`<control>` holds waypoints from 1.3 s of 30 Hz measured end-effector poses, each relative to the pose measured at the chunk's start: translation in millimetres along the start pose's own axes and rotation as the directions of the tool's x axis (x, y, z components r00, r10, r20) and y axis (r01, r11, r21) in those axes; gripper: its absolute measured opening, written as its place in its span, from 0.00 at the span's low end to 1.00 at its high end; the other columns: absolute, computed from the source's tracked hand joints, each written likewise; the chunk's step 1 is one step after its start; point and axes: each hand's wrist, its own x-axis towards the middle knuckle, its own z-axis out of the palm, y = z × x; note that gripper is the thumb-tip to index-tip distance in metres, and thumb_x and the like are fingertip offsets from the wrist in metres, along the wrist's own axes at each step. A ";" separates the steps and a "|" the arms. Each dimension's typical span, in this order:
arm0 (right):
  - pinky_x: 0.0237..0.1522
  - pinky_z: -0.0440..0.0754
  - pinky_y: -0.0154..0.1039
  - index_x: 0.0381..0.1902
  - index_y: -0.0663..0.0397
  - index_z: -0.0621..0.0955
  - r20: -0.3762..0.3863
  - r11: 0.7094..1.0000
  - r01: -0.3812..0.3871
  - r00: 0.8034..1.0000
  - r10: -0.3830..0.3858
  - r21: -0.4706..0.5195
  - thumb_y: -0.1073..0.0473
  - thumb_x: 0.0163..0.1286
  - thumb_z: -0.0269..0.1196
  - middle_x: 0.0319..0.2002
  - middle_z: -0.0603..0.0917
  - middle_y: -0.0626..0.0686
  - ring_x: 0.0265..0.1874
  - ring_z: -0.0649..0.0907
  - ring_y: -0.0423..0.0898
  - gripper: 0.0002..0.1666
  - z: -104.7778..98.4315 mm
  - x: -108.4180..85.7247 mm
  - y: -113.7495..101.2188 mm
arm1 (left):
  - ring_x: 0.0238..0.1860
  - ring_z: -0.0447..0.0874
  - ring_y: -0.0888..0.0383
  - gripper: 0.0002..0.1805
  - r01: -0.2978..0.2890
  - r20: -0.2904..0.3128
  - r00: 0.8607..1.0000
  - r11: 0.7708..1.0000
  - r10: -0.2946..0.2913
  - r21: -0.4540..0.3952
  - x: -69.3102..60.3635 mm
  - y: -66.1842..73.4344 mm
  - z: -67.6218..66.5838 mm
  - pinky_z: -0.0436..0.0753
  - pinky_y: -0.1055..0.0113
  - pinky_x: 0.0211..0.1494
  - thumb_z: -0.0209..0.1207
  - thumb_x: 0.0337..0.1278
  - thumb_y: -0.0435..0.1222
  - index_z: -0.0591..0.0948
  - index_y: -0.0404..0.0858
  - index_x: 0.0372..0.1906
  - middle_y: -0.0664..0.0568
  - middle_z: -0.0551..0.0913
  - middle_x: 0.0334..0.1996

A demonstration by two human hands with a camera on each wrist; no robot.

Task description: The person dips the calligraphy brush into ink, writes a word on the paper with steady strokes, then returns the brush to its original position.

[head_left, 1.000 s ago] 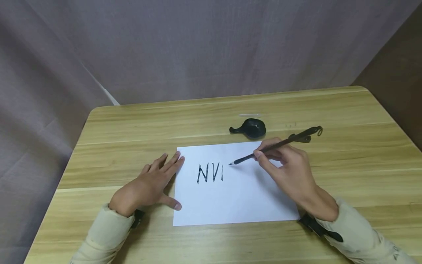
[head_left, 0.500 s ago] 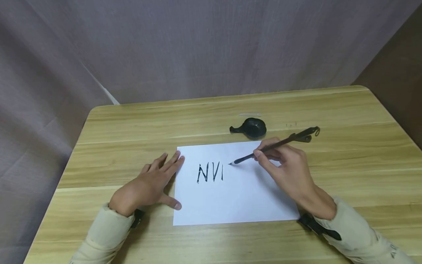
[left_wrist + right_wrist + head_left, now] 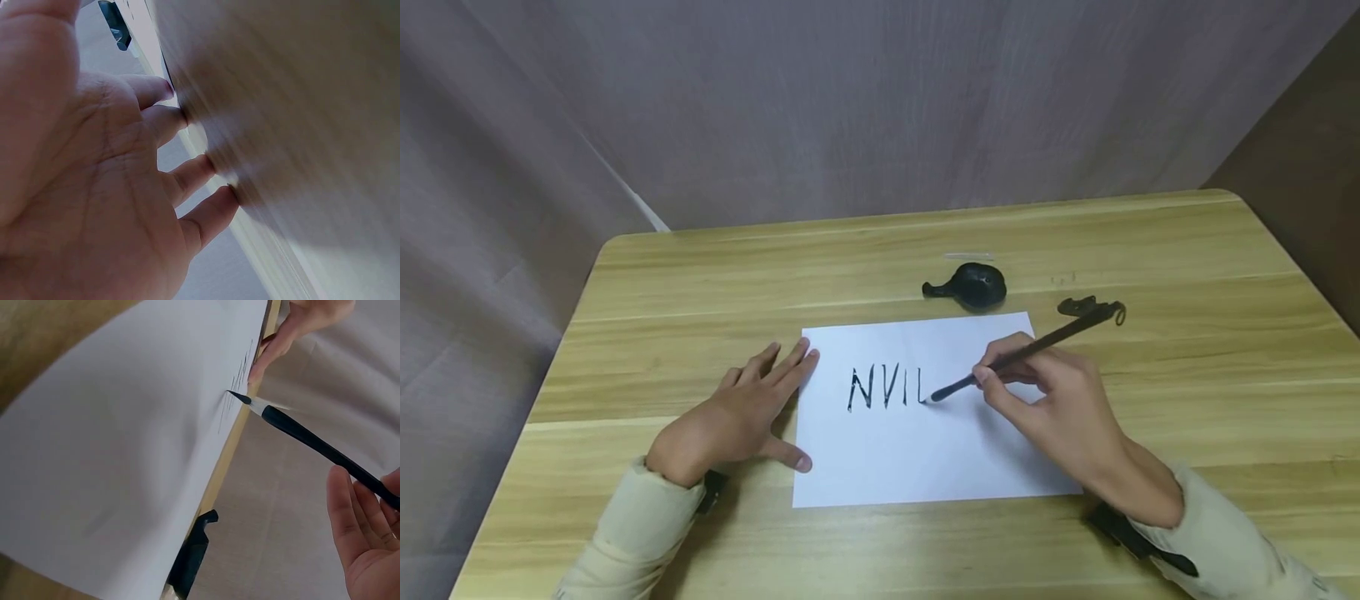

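Observation:
My right hand point(image 3: 1060, 400) pinches a dark writing brush point(image 3: 1052, 337) with a hanging loop at its top end. Its inked tip meets a white sheet of paper point(image 3: 880, 467), at the foot of a fresh stroke. Black lettering point(image 3: 886, 387) reads N, V, I and then an L-like mark, partly covered by the tip. The right wrist view also has the brush point(image 3: 312, 440) slanting to the paper. At the sheet's left edge my left hand point(image 3: 741, 425) lies with fingers spread, thumb and fingertips on the paper. In the left wrist view its palm point(image 3: 94, 169) fills much of the frame.
A black ink dish point(image 3: 976, 287) with a short handle stands just beyond the paper. Behind it lies a thin clear stick point(image 3: 968, 256). A small dark carved piece point(image 3: 1075, 306) is beside the brush's upper end. Grey curtain point(image 3: 850, 108) hangs behind the wooden table point(image 3: 737, 283).
My right hand has drawn the brush down toward me, leaving a new vertical stroke right of the I, with its foot turning right. The left hand stays at the paper's edge.

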 end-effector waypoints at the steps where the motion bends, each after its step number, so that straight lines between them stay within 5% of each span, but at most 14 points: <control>1: 0.45 0.86 0.27 0.39 0.61 0.87 -0.003 1.000 -0.004 1.000 0.004 -0.001 0.81 0.56 0.73 0.35 0.90 0.51 0.38 0.88 0.32 0.17 -0.6 0.5 -1.0 | 0.85 0.37 0.34 0.76 -0.001 -0.001 1.000 1.000 0.001 0.000 0.1 0.0 -0.2 0.55 0.28 0.76 0.77 0.40 0.66 0.44 0.45 0.88 0.51 0.37 0.87; 13: 0.48 0.85 0.26 0.39 0.64 0.86 -0.065 0.997 -0.039 0.997 0.034 -0.074 0.77 0.63 0.72 0.36 0.90 0.50 0.39 0.88 0.30 0.10 -1.8 11.5 6.2 | 0.85 0.37 0.34 0.76 0.001 0.000 1.000 1.000 -0.001 -0.004 -0.1 0.1 0.0 0.55 0.29 0.77 0.77 0.40 0.65 0.44 0.45 0.88 0.51 0.37 0.87; 39: 0.48 0.86 0.28 0.40 0.65 0.85 -0.057 0.997 -0.060 0.997 0.058 -0.040 0.78 0.64 0.71 0.37 0.89 0.51 0.40 0.88 0.33 0.09 0.6 11.1 11.9 | 0.85 0.36 0.35 0.76 0.001 0.006 1.000 1.000 -0.001 -0.005 -0.4 1.0 -1.5 0.53 0.26 0.76 0.77 0.40 0.65 0.44 0.46 0.88 0.51 0.36 0.87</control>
